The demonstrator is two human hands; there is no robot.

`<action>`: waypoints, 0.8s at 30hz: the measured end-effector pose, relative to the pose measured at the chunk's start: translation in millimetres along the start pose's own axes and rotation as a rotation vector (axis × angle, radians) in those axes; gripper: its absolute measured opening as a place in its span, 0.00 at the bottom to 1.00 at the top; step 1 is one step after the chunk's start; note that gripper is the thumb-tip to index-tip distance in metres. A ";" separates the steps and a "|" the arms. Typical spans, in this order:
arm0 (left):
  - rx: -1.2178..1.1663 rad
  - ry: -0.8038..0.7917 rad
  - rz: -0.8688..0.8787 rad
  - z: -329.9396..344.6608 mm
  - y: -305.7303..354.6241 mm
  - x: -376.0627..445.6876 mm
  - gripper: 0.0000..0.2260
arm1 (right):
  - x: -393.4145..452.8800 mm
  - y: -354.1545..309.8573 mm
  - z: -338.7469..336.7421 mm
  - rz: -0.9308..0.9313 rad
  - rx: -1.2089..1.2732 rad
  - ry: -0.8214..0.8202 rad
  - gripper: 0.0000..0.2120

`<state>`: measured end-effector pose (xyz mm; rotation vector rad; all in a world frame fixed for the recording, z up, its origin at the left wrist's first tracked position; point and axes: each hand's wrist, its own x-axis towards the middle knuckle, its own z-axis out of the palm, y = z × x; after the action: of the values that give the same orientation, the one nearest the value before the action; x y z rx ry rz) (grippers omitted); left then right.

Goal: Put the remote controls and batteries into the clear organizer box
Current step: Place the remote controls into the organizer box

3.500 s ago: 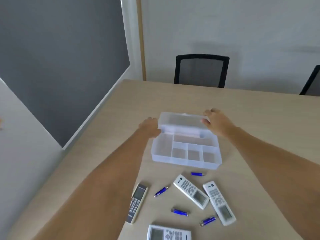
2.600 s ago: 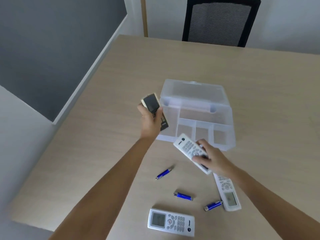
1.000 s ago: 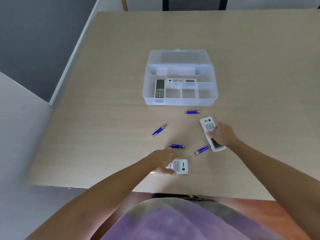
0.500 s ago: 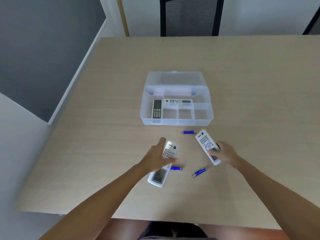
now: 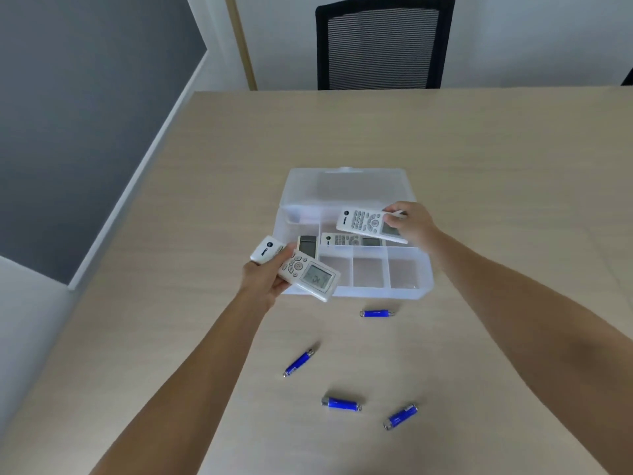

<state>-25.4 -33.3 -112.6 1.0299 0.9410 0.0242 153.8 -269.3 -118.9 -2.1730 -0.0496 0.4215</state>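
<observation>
The clear organizer box (image 5: 409,292) lies open on the wooden table, lid (image 5: 346,185) folded back. Inside it a dark remote (image 5: 307,245) fills the left slot and a white remote (image 5: 352,240) lies in the long rear slot. My left hand (image 5: 265,277) grips a white remote (image 5: 308,274) over the box's front left corner. My right hand (image 5: 412,223) holds another white remote (image 5: 368,223) above the rear slot. Several blue batteries lie on the table in front of the box, among them ones at the right front (image 5: 376,313), in the middle (image 5: 298,363) and nearest me (image 5: 341,404).
A black mesh chair (image 5: 382,42) stands at the table's far edge. The table's left edge runs beside a grey wall panel (image 5: 85,114). Three small front compartments (image 5: 370,272) of the box hold nothing.
Both hands lifted their white remotes off the table and carried them forward over the box. The view moved closer to the box.
</observation>
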 end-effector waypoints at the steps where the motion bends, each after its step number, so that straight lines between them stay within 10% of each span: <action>1: -0.018 0.004 0.009 -0.3 0.0 4.1 0.09 | 11.1 0.6 11.0 0.025 -0.010 -0.038 0.11; 12: -0.304 -0.056 -0.051 39.1 3.3 36.3 0.10 | 38.2 0.7 51.5 0.077 -0.387 -0.164 0.20; 18: -0.490 -0.095 -0.037 87.9 -2.6 40.2 0.16 | 16.8 -33.1 21.0 0.002 0.195 -0.499 0.19; 21: -0.065 -0.108 0.078 92.0 -8.0 40.1 0.18 | 27.2 -31.9 8.0 -0.040 0.165 -0.332 0.13; 24: 0.914 0.002 0.375 63.8 -29.3 47.0 0.35 | 43.5 -19.3 3.5 -0.022 0.098 -0.181 0.13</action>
<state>35.4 -75.0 -153.8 2.0425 0.7420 -0.1027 195.9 -246.8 -117.7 -2.0313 -0.1498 0.5955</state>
